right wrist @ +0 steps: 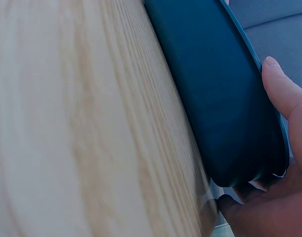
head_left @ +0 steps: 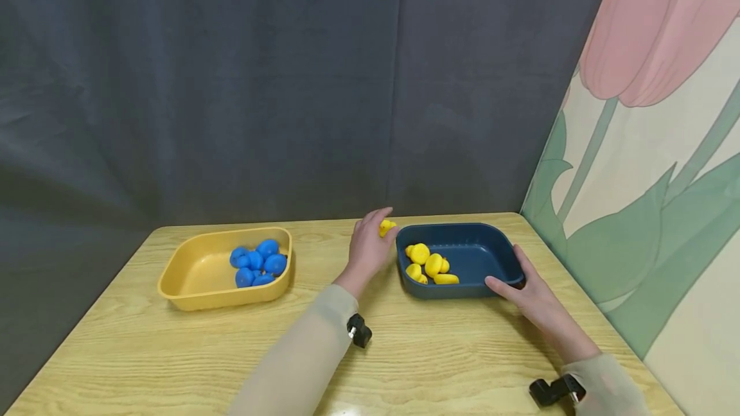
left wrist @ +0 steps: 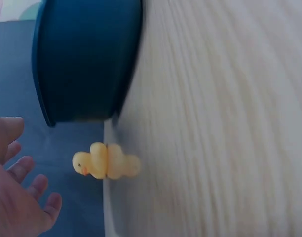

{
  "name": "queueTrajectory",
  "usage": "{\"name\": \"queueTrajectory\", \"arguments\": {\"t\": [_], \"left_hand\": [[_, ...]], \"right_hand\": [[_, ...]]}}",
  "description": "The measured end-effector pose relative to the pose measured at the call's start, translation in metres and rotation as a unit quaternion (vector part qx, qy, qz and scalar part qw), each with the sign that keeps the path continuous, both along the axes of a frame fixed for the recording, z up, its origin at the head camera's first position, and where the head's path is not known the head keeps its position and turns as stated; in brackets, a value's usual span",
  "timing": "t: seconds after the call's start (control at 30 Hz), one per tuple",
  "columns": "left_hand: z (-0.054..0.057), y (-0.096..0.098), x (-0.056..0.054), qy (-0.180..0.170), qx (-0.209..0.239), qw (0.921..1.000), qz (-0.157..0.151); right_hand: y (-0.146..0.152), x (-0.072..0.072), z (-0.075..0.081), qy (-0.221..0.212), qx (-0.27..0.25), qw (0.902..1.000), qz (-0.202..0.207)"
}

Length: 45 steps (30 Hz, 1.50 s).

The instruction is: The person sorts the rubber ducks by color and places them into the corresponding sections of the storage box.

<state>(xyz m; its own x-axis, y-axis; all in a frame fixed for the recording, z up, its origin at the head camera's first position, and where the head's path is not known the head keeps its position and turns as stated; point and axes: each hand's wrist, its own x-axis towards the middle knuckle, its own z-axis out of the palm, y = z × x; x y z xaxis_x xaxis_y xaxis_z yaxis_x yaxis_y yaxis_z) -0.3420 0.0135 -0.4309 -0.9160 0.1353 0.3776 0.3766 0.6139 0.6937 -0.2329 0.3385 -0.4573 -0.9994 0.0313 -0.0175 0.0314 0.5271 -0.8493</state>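
A small yellow toy duck [left wrist: 94, 162] stands on the table, left of a dark blue bin [head_left: 468, 291]. My left hand [head_left: 369, 246] hovers by the duck; in the left wrist view its loosely bent fingers [left wrist: 37, 186] are apart from the duck, with a gap between. My right hand [head_left: 534, 294] grips the right end of the dark blue bin, its thumb [right wrist: 277, 81] at the rim and the other fingers round the outer end wall. Several yellow toy ducks [head_left: 433, 265] lie in the left part of that bin.
A yellow bin [head_left: 191, 300] sits at the left of the wooden table [head_left: 428, 358] with several blue toys [head_left: 257, 260] in its right part. A dark curtain [head_left: 277, 82] hangs behind the table, and a wall with painted tulips [head_left: 665, 210] runs along the right side.
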Motion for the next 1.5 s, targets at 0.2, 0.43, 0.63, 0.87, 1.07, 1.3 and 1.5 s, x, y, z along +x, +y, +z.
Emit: {"name": "queueTrajectory", "arguments": {"t": [0.2,0.43,0.63,0.87,1.07,1.3,1.5], "left_hand": [[-0.012,-0.010,-0.015,-0.011,-0.017,0.9997,0.013],[-0.021,-0.018,-0.026,-0.028,-0.043,0.9985,0.019],[-0.022,-0.021,-0.032,-0.043,-0.057,0.9974,0.008],[-0.021,-0.020,-0.036,-0.065,-0.059,0.9961,-0.008],[-0.021,-0.017,-0.038,-0.068,-0.055,0.9962,-0.001],[-0.024,-0.013,-0.043,-0.074,-0.059,0.9952,0.024],[-0.026,-0.009,-0.045,-0.070,-0.073,0.9941,0.040]], "right_hand": [[-0.002,0.000,-0.001,-0.003,-0.002,1.0000,-0.002],[-0.002,0.000,-0.005,-0.006,-0.005,1.0000,-0.003],[-0.002,-0.002,-0.004,-0.013,0.003,0.9999,-0.006],[-0.003,-0.003,-0.003,-0.013,0.001,0.9999,-0.007],[-0.001,-0.003,-0.004,-0.009,-0.002,1.0000,-0.002],[-0.002,-0.002,-0.003,-0.009,0.001,0.9999,-0.005],[0.000,-0.002,-0.001,-0.006,-0.002,1.0000,-0.006]]}}
